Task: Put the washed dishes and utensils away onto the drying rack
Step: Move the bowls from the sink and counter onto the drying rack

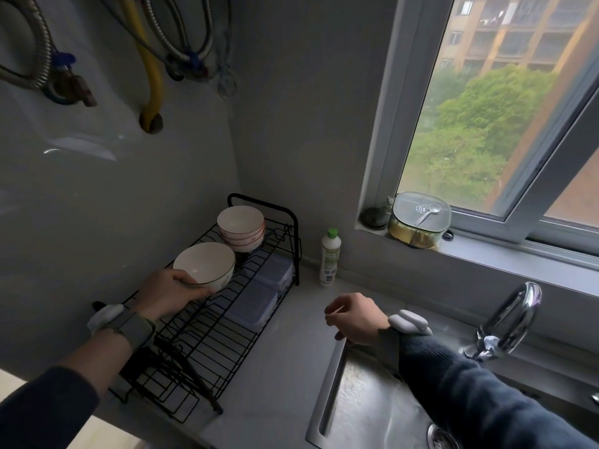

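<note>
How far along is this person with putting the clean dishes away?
Partly done, it seems. A stack of red-striped bowls already sits at the far end of the black drying rack. The left hand grips a white bowl over the rack, not yet set down. The right hand hangs loosely curled and holds nothing at the sink's edge. The visible part of the basin shows no more dishes.

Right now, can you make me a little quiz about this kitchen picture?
1. True or false: the left hand holds a white bowl over the black drying rack.
2. What stands between the rack and the windowsill: A) a kettle, B) a white bottle with a green cap, C) a pan?
3. Fill in: the stacked bowls sit at the rack's ___ end.

Key: 1 true; 2 B; 3 far.
</note>
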Available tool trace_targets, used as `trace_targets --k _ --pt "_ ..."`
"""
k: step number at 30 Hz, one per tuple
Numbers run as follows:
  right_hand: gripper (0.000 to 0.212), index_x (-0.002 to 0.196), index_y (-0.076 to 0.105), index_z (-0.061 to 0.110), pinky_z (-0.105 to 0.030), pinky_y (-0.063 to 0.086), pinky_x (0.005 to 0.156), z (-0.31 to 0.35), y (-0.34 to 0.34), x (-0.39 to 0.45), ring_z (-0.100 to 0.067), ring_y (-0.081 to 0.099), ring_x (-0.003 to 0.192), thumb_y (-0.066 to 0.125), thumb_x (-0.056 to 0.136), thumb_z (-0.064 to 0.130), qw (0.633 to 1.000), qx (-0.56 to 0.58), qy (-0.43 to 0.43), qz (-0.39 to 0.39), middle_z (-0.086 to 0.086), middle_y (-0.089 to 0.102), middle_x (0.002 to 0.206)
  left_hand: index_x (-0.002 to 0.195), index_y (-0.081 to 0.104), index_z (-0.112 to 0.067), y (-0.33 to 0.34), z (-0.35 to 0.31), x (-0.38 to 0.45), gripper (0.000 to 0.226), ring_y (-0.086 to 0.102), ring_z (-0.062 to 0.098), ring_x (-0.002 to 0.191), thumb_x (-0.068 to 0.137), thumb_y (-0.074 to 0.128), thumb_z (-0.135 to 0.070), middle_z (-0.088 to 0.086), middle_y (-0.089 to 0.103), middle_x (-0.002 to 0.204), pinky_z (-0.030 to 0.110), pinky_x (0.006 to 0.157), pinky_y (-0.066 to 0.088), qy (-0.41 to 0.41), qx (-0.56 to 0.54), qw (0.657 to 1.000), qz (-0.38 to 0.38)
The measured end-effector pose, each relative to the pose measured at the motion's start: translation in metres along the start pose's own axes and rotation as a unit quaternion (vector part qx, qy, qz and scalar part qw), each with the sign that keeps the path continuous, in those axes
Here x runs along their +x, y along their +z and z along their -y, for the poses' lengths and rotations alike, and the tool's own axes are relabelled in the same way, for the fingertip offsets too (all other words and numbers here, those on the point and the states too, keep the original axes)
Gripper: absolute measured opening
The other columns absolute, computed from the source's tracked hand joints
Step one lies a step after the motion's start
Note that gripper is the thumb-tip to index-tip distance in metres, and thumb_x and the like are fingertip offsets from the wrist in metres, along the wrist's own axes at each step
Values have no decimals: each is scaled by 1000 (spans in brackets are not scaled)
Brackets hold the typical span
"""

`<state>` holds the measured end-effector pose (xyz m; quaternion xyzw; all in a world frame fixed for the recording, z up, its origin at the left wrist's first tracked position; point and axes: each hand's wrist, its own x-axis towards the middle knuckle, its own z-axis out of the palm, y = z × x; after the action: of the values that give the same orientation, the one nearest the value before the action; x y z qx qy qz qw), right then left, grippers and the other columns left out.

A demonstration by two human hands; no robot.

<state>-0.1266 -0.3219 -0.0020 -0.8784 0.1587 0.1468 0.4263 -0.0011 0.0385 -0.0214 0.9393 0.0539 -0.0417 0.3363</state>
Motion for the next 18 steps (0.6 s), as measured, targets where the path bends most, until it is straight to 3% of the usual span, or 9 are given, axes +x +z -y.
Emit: trace_targets --k 4,8,13,18 --pt "17 98 75 18 -21 52 46 -2 5 -3 -12 76 64 64 86 19 1000 -9 -5 4 -1 77 93 92 78 -25 1 -3 -3 48 63 24 112 60 92 -59 2 69 121 36 88 57 10 33 999 -5" --pt "16 97 76 18 -23 56 49 -9 8 -6 -11 75 62 65 86 20 1000 -11 -6 2 -1 78 93 113 70 -25 0 -2 -4 73 62 27 114 56 91 -66 4 60 134 39 88 58 22 45 999 4" --pt "16 98 76 16 -31 63 56 -19 6 -10 -14 76 63 67 86 20 1000 3 -10 -3 -2 77 94 124 66 -20 -5 -11 -6 94 56 28 123 49 91 -69 6 56 140 43 97 52 29 52 998 -5" --pt "14 97 76 18 -33 64 63 -31 0 -14 -11 74 59 67 85 21 1000 3 -10 -2 0 76 94 128 65 -19 -11 -50 -26 90 57 29 120 55 92 -63 8 58 139 40 92 49 70 115 991 -26"
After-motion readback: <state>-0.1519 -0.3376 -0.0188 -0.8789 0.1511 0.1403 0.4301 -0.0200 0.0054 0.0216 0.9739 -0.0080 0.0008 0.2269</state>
